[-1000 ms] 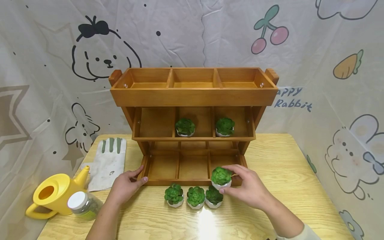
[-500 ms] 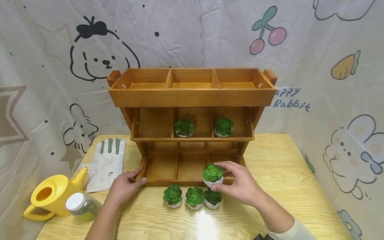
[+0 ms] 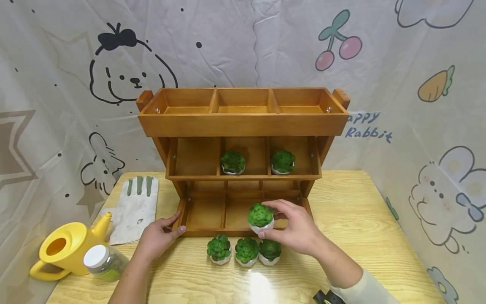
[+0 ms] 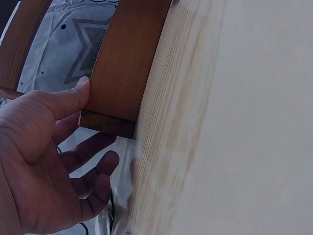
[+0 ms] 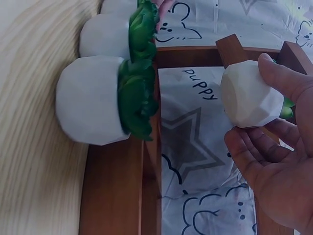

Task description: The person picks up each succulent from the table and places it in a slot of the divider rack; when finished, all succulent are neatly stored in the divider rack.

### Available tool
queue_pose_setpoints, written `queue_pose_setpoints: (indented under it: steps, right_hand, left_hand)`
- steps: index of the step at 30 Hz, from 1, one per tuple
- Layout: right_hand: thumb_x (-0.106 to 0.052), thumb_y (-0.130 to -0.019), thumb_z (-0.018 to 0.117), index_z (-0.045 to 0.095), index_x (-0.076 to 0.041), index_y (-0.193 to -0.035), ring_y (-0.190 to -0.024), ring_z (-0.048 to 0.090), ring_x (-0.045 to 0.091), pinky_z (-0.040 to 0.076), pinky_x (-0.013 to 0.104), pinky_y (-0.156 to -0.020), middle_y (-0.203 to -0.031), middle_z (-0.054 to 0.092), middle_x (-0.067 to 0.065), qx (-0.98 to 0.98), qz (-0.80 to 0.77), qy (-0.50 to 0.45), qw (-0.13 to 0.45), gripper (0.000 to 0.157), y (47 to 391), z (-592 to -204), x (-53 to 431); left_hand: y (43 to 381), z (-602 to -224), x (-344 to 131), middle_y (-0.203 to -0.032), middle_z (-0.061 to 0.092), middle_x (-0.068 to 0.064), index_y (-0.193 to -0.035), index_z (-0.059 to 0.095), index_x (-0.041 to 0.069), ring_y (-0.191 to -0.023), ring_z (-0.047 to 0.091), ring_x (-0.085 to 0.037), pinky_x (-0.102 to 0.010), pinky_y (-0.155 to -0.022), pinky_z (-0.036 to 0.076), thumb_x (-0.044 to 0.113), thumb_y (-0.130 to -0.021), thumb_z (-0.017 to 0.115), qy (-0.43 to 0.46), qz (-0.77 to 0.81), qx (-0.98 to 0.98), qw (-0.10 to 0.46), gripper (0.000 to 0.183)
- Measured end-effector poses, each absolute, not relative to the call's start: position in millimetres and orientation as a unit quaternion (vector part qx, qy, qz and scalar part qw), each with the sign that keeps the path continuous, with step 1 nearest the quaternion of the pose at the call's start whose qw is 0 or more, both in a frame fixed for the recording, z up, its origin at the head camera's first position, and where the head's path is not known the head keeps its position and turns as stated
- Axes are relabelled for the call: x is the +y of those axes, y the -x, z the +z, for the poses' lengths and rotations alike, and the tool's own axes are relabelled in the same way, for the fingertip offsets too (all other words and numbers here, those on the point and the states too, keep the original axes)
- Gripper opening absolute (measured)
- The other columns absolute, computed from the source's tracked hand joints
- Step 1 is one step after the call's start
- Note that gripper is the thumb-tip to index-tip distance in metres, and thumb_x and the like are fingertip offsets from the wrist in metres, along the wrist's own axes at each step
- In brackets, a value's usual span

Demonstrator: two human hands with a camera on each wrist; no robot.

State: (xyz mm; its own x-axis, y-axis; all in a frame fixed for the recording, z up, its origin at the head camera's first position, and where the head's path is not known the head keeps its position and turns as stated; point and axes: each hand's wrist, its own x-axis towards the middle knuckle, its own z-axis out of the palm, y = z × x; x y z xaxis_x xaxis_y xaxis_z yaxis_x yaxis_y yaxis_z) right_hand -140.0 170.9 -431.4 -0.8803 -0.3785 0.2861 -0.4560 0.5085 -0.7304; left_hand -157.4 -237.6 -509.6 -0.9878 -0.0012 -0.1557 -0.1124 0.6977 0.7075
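Note:
My right hand (image 3: 298, 230) pinches a small potted succulent (image 3: 260, 215) by its faceted white pot, held up in front of the bottom tier of the wooden shelf (image 3: 243, 125). In the right wrist view the pot (image 5: 249, 95) sits between thumb and fingers, its leaves mostly hidden. At the shelf's lower left corner my left hand (image 3: 159, 236) grips the end of the bottom tray (image 4: 122, 68), thumb on one face and fingers beyond it. Three more potted succulents (image 3: 247, 252) stand in a row on the table before the shelf.
Two succulents (image 3: 282, 162) occupy the middle tier's centre and right compartments. To the left are a yellow watering can (image 3: 68, 249), a white-lidded jar (image 3: 106, 262) and a glove (image 3: 136, 209). A black object (image 3: 328, 297) shows by the right sleeve.
My right hand has carried the succulent leftward and slightly up, from in front of the right bottom compartment toward the middle one. The left hand stays at the shelf corner.

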Motion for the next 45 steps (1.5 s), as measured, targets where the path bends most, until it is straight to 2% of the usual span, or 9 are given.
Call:
queue_pose_setpoints:
  steps: [3,8,13,20,29,32,37,45]
  right_hand:
    - [-0.028,-0.075,0.096,0.068,-0.019,-0.133,-0.100,0.070,0.012,0.057,0.029,-0.088,-0.119,0.068,-0.012,-0.870,0.429,-0.240,0.042,0.065,141.1,-427.5,166.4]
    - [-0.033,-0.078,0.094,0.067,-0.022,-0.135,-0.101,0.069,0.010,0.057,0.033,-0.090,-0.119,0.067,-0.014,-0.866,0.434,-0.245,0.028,0.064,143.6,-421.7,158.3]
    - [-0.029,-0.077,0.095,0.067,-0.021,-0.134,-0.101,0.069,0.009,0.056,0.035,-0.091,-0.119,0.067,-0.014,-0.858,0.441,-0.262,0.033,0.063,147.6,-418.5,149.6]
    - [-0.029,-0.078,0.095,0.067,-0.021,-0.134,-0.099,0.066,0.007,0.056,0.031,-0.089,-0.121,0.066,-0.013,-0.858,0.432,-0.275,0.043,0.063,152.4,-411.6,138.4]
    - [-0.032,-0.078,0.094,0.067,-0.019,-0.134,-0.095,0.066,0.008,0.056,0.036,-0.088,-0.119,0.066,-0.012,-0.849,0.438,-0.292,0.040,0.064,158.8,-402.3,121.4]
    - [-0.032,-0.078,0.094,0.067,-0.019,-0.135,-0.096,0.065,0.006,0.055,0.033,-0.088,-0.119,0.066,-0.012,-0.846,0.439,-0.300,0.042,0.065,160.8,-399.4,114.9]
    - [-0.029,-0.077,0.095,0.067,-0.017,-0.134,-0.095,0.067,0.006,0.055,0.032,-0.088,-0.116,0.067,-0.011,-0.838,0.445,-0.314,0.047,0.064,165.3,-395.3,103.1]
    - [-0.026,-0.078,0.094,0.066,-0.014,-0.136,-0.096,0.069,0.010,0.056,0.037,-0.090,-0.123,0.069,-0.005,-0.826,0.459,-0.324,0.039,0.066,168.1,-390.1,87.9]
  left_hand:
    - [156.8,-509.6,-237.8,-0.126,0.068,-0.017,-0.150,0.057,0.020,-0.091,0.062,-0.020,-0.037,-0.073,0.051,0.041,-0.096,0.076,0.028,0.387,0.919,0.070,0.061]
    - [155.7,-508.1,-237.1,-0.124,0.068,-0.016,-0.150,0.057,0.020,-0.091,0.063,-0.020,-0.037,-0.071,0.050,0.041,-0.096,0.076,0.029,0.387,0.919,0.070,0.062]
    - [155.8,-507.9,-236.7,-0.121,0.069,-0.015,-0.151,0.057,0.020,-0.090,0.062,-0.020,-0.037,-0.071,0.050,0.041,-0.096,0.076,0.029,0.390,0.918,0.070,0.062]
    - [157.0,-508.3,-236.9,-0.126,0.068,-0.017,-0.151,0.056,0.020,-0.092,0.063,-0.021,-0.037,-0.073,0.051,0.041,-0.096,0.076,0.031,0.388,0.918,0.072,0.062]
    - [157.3,-508.5,-237.3,-0.128,0.067,-0.018,-0.151,0.056,0.020,-0.092,0.064,-0.021,-0.037,-0.072,0.051,0.041,-0.096,0.076,0.030,0.387,0.919,0.073,0.062]
    - [157.0,-508.5,-237.3,-0.127,0.067,-0.018,-0.150,0.057,0.019,-0.092,0.064,-0.020,-0.036,-0.072,0.051,0.040,-0.096,0.076,0.029,0.387,0.919,0.070,0.062]
    - [156.4,-508.0,-237.4,-0.123,0.068,-0.016,-0.150,0.057,0.020,-0.090,0.063,-0.020,-0.036,-0.072,0.050,0.040,-0.095,0.077,0.034,0.388,0.918,0.071,0.062]
    - [157.9,-508.6,-236.4,-0.129,0.067,-0.019,-0.150,0.058,0.020,-0.090,0.063,-0.020,-0.037,-0.073,0.051,0.042,-0.095,0.077,0.036,0.390,0.917,0.071,0.062]
